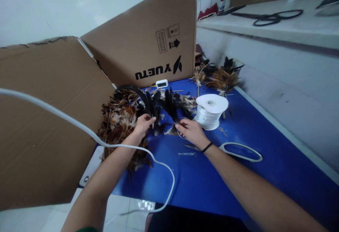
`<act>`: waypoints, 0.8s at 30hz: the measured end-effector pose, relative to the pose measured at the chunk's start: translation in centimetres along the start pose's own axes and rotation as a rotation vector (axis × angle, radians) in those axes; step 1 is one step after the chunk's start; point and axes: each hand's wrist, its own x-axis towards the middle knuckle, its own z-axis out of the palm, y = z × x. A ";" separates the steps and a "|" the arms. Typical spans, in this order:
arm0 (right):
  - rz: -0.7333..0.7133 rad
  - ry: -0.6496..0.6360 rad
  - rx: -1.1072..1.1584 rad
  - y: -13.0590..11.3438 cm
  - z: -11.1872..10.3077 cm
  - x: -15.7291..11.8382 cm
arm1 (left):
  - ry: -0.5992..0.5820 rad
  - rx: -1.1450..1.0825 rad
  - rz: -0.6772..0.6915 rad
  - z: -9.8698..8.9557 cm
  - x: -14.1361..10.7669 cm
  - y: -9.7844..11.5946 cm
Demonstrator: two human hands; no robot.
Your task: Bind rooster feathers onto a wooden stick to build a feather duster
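My left hand [144, 124] is closed on the base of some black feathers [153, 103], which fan upward from the fingertips. In my right hand [192, 130], wearing a dark wrist band, a second bunch of black feathers [169, 105] is pinched near its lower end. A large heap of brown and black feathers [116, 119] lies to the left, against the cardboard. Just beyond my right hand stands a white spool [210, 119] of clear ribbon or line. White-handled scissors [242, 151] lie partly under my right wrist, with a small clear strip [186, 153] nearby.
Tall cardboard panels [137, 34] wall the blue table [265, 186] at the left and back. A white cable [106, 143] crosses in front of my left forearm. Feather bundles [225, 76] lie at the back right. Black scissors [267, 17] rest on the ledge; a small white device [161, 83] sits behind.
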 end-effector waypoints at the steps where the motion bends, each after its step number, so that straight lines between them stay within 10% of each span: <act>1: 0.003 -0.004 -0.001 0.0 0.0 0.0 | 0.006 0.017 0.007 0.4 0.1 -0.2; 6: -0.013 -0.007 -0.028 -0.1 0.0 -0.2 | -0.015 0.037 -0.060 2.0 -0.2 0.0; 10: -0.031 -0.010 -0.054 0.1 0.0 -0.3 | -0.007 0.069 0.013 -0.1 -1.9 2.4; 17: -0.021 -0.011 -0.058 0.1 -0.1 -0.3 | 0.309 0.263 0.131 -13.6 -4.7 5.6; 20: -0.018 -0.020 -0.044 -0.2 -0.2 -0.4 | 0.489 0.437 0.022 -19.0 -6.1 3.7; 24: -0.036 -0.017 -0.079 -0.4 -0.1 -0.4 | 0.411 0.722 -0.195 -22.3 -7.7 0.1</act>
